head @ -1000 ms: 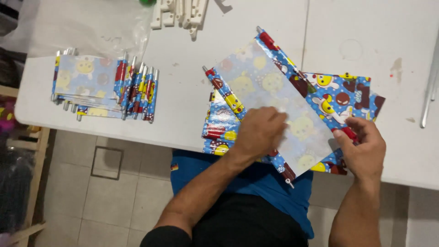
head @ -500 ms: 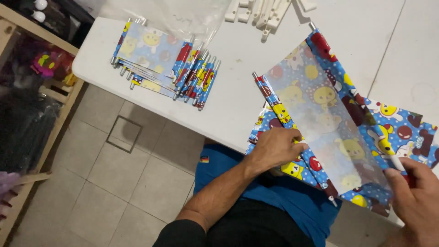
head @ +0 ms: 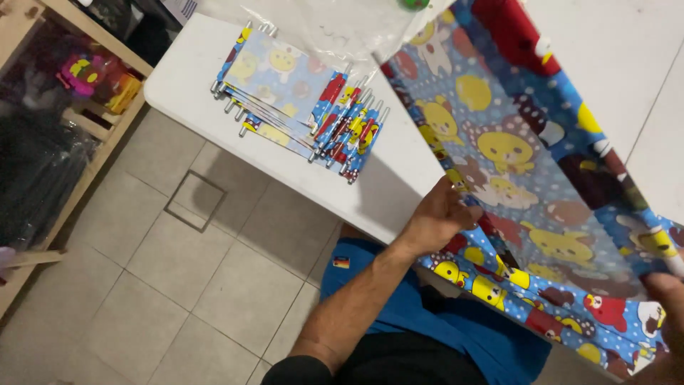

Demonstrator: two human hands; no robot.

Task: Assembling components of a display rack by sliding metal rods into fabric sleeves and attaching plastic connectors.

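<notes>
Head view only. Left hand (head: 443, 217) sits near centre, fingers curled shut on the lower-left edge of a large cartoon-print sheet (head: 513, 153), blue with yellow and red figures. Sheet is lifted and tilted up off the white counter (head: 192, 71), running from 12 o'clock down to 4 o'clock. Right hand (head: 666, 303) is at 4 o'clock, mostly cut off by the frame edge; it touches the sheet's lower-right corner near a white rod end (head: 668, 260), grip closure cannot tell. More printed sheets (head: 499, 285) lie under the lifted one at 5 o'clock. Stack of finished rolled sheets with metal rod tips (head: 299, 107) lies on the counter at 11 o'clock, well apart from both hands. Clear plastic bag (head: 342, 28) at 12 o'clock. Wooden shelf (head: 64, 114) at 9 o'clock, tiled floor (head: 178, 285) below.
</notes>
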